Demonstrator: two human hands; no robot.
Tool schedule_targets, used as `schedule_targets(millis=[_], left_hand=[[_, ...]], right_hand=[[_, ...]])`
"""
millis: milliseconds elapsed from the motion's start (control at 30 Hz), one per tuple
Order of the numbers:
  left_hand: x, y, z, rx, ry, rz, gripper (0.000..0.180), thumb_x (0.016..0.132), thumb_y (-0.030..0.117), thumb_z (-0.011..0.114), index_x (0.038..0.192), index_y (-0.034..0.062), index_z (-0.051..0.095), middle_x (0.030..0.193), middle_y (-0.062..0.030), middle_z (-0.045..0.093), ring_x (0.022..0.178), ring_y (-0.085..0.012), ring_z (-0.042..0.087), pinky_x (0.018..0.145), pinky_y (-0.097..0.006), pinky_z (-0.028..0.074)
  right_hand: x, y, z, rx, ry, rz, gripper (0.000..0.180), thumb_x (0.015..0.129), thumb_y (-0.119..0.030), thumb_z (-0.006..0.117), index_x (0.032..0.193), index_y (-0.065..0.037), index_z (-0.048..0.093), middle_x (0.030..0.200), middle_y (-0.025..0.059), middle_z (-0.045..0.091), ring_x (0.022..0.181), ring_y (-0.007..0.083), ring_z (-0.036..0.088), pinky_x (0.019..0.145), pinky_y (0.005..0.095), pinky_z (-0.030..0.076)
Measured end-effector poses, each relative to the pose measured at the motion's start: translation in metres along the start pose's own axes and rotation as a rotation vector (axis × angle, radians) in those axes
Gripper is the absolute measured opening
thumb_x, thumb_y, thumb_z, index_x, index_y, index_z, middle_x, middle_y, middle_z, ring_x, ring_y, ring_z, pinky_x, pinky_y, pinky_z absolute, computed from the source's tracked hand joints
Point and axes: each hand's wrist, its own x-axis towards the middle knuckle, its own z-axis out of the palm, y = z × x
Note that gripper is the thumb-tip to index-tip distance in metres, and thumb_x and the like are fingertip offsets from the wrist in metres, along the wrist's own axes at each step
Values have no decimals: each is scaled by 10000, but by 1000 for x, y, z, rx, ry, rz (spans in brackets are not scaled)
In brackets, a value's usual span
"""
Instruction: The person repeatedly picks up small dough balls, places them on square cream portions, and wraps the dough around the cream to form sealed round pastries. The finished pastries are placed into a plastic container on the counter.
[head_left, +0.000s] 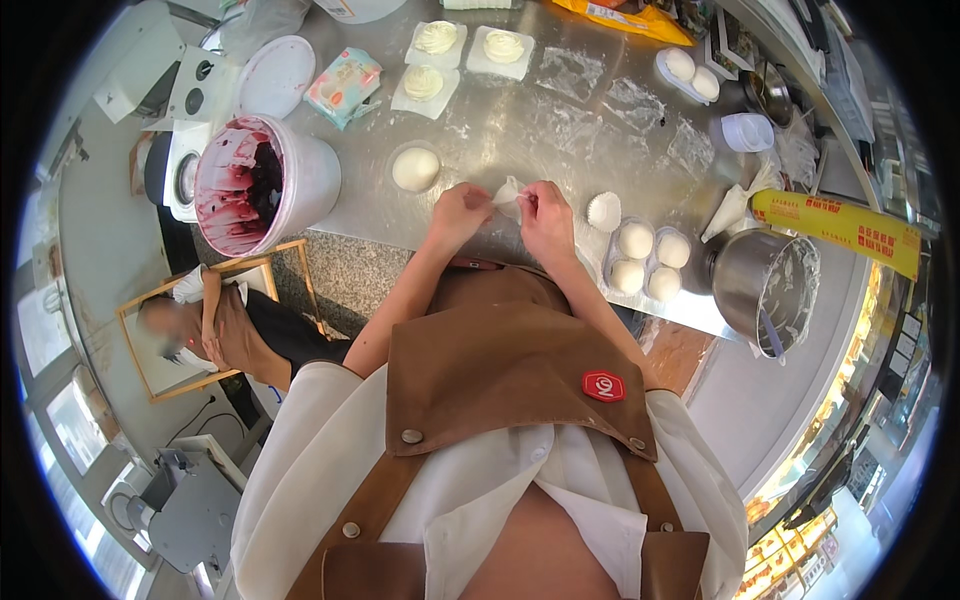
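A thin white wrapper sheet [508, 193] is pinched between the left hand [460, 212] and the right hand [546, 214], both closed on its edges just above the near edge of the floured steel bench [520, 120]. A round white dough ball [415, 168] sits on its sheet just left of the hands, a pleated paper cup [603, 211] and a clear tray of four finished balls [645, 262] to the right, and a tub smeared with dark berry filling [262, 183] farther left. The step in hand appears to be the closing or gathering of a wrap; a steady, gentle pull seems called for, since so thin a sheet could tear.
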Motion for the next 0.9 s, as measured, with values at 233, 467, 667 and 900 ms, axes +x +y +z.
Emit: schedule_targets(millis=[233,467,667,900], left_hand=[[9,3,5,57,-15,8,129,808,31,700,909,-34,654,713,-95,691,597,-132,652,548,-259,512],[4,10,-4,-236,173,-116,72,814,21,683,802,-23,627,709,-74,669,608,-120,621,554,-264,510],[-8,28,3,191,260,375,76,804,24,674,824,2,604,700,-108,645,613,-179,625,574,-320,501],[-20,59,31,410,68,542,90,811,-9,656,886,4,609,843,-147,648,720,-247,655,642,-321,526]], right_hand=[[-1,2,2,-8,-10,50,98,844,-24,655,921,1,601,885,167,642,759,307,655,680,390,523],[-2,15,-5,-32,31,147,100,846,-42,660,920,-1,607,855,158,649,737,295,650,676,395,520],[-1,5,-8,-107,45,76,99,841,-43,652,914,0,601,865,182,648,751,335,649,677,428,516],[1,-15,-9,-25,43,26,81,812,-3,627,863,-11,564,852,204,607,776,416,608,664,491,491]])
